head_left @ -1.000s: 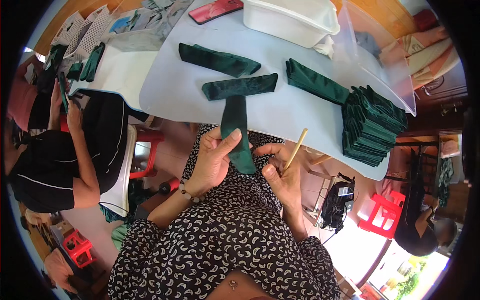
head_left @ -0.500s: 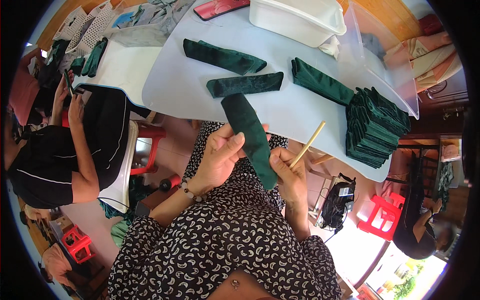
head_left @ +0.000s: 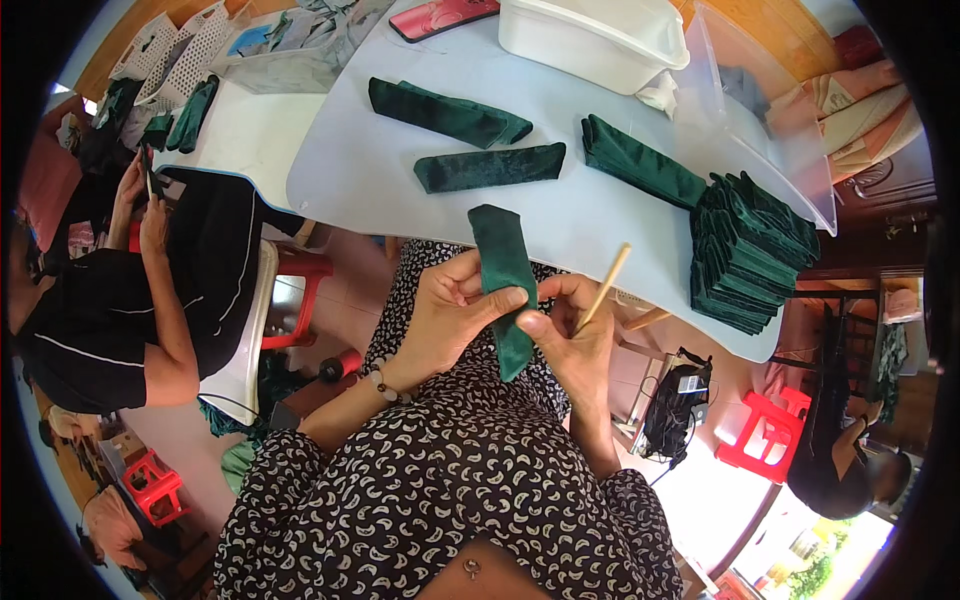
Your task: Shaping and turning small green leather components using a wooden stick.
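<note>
A dark green velvet strip (head_left: 503,250) with a pointed end is held over my lap, just off the table's front edge. My left hand (head_left: 445,320) pinches it around the middle, thumb on top. From the other side my right hand (head_left: 575,340) grips the strip's edge between thumb and fingers. A thin wooden stick (head_left: 610,280) is also tucked in my right hand, its free end slanting up. Beyond my hands, a flat green strip (head_left: 490,168) lies alone on the table, with folded green strips (head_left: 445,112) behind it.
On the pale table (head_left: 340,165), a thick stack of green strips (head_left: 750,255) sits at the right beside another folded bundle (head_left: 640,160). A white bin (head_left: 595,45), a clear plastic box (head_left: 750,110) and a red phone (head_left: 440,18) stand farther back. A co-worker (head_left: 150,300) sits at left.
The strip has turned more upright and shifted slightly down in my hands. My left thumb has moved right across it, and both hands have come closer together.
</note>
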Available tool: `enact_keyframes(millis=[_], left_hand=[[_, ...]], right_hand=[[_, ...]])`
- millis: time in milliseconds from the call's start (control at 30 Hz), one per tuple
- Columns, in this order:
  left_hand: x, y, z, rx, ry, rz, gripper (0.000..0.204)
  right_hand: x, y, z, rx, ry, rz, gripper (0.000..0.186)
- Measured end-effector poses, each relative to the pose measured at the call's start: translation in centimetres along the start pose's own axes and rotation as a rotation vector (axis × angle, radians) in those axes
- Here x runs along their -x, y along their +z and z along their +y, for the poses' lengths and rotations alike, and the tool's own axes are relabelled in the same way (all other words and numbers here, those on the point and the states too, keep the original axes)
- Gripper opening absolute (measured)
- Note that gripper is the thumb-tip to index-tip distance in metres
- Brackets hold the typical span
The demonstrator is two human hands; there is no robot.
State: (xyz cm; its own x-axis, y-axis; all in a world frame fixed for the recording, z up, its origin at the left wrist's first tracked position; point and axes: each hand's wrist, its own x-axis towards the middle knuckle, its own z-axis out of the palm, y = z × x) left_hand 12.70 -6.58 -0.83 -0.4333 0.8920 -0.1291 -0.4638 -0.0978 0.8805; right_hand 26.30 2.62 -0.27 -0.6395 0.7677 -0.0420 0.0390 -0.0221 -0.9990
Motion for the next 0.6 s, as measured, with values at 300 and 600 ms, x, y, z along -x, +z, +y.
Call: enact_keyframes(millis=[300, 600], left_hand=[[0.6, 0.3, 0.3, 0.215, -0.168, -0.009, 0.046], [0.7, 0.0, 0.0, 0.013, -0.147, -0.028, 0.048]], right_hand=[[-0.3, -0.4, 1.9, -0.012, 0.054, 0.045, 0.018], [-0.2, -0.3, 1.8, -0.051, 0.031, 0.061, 0.013]])
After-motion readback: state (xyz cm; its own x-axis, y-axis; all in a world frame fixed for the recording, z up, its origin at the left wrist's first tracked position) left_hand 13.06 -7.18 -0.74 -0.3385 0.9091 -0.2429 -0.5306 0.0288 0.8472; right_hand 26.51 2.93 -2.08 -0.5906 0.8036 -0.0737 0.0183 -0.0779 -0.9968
